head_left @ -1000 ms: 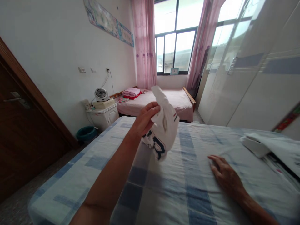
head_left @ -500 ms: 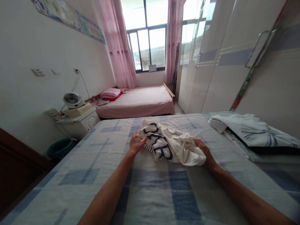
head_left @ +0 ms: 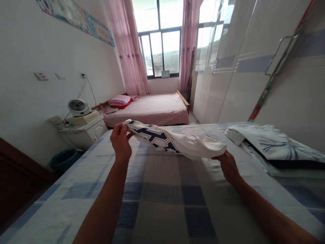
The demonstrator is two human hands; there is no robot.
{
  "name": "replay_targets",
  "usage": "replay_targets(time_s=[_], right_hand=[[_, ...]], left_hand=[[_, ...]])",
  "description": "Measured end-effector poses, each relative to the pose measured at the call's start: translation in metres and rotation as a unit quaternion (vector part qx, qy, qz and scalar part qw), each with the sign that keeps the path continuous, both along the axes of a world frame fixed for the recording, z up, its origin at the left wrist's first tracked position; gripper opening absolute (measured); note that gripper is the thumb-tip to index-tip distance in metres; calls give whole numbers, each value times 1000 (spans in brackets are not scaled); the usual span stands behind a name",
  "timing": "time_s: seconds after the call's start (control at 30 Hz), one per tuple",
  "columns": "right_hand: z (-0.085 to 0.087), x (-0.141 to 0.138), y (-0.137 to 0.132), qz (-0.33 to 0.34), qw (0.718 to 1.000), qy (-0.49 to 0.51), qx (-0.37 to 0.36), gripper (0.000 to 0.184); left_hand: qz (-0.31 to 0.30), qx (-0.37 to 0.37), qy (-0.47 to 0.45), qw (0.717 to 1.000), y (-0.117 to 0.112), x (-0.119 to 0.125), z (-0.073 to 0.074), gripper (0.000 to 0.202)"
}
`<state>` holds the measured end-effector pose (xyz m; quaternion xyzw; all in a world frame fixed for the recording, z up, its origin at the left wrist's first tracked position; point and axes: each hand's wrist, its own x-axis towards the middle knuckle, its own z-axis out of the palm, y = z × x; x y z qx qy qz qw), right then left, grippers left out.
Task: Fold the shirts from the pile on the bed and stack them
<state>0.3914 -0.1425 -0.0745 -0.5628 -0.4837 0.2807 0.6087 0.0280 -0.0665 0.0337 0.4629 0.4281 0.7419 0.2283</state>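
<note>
blue checked bed, folded white clothes at its right edge

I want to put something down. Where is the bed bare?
The bed is bare between the left hand and right hand, under the held shirt, and along its left edge. The right side is crowded with piled clothes.

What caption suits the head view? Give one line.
The left hand and right hand stretch a white lettered shirt above the blue-checked bed, beside other clothes.

White, navy-lettered shirt; blue-checked sheet; pink curtains.
</note>
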Motion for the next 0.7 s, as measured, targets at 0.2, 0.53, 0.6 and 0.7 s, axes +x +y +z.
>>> replay_targets(time_s=[0.2, 0.53, 0.6, 0.7], right_hand=[[-13, 15, 2, -31, 993, -97, -59, 39], [-16, 7, -3, 43, 944, -327, -30, 46], [-19, 4, -2, 59, 911, -405, -47, 46], [-21, 5, 0, 60, 891, -446, -59, 43]], left_hand=[[118, -94, 317, 936, 4, -12, -13, 23], [-50, -137, 609, 779, 6, 21, -82, 34], [-31, -144, 603, 784, 5, 26, -98, 30], [-23, -145, 588, 796, 5, 29, -112, 29]])
